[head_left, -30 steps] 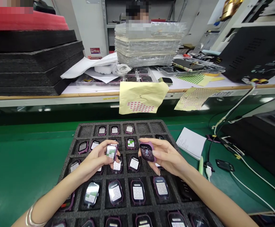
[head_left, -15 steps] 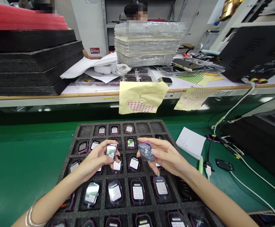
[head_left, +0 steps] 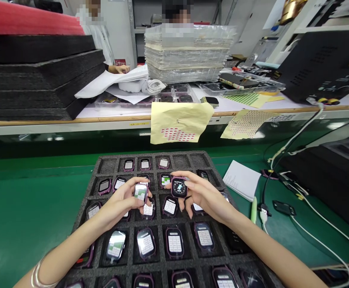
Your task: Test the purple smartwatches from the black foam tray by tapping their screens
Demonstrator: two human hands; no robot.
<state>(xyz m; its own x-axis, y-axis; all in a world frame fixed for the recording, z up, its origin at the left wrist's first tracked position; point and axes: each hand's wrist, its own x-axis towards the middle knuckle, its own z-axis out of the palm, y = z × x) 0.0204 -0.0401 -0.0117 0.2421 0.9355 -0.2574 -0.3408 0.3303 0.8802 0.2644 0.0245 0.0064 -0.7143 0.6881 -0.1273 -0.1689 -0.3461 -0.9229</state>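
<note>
A green-topped work counter (head_left: 27,208) carried a black foam tray (head_left: 108,165) of purple-cased smartwatches (head_left: 174,242), set in compartments at the counter's near edge and running out of view. On a raised shelf (head_left: 117,114) past the far edge stood stacked black foam sheets (head_left: 33,80) and a pile of clear plastic trays (head_left: 186,54), while a co-worker's hand (head_left: 119,69) lay on white papers (head_left: 111,82). White cables (head_left: 321,236) and a notepad (head_left: 242,181) lay toward the counter's right edge. Above the tray's middle, the left hand (head_left: 119,206) pinched a tiled-screen watch (head_left: 140,192) between thumb and fingers (head_left: 147,193). The right hand (head_left: 206,196), its fingers curved and apart, held a dark-faced watch (head_left: 179,187) by its sides.
</note>
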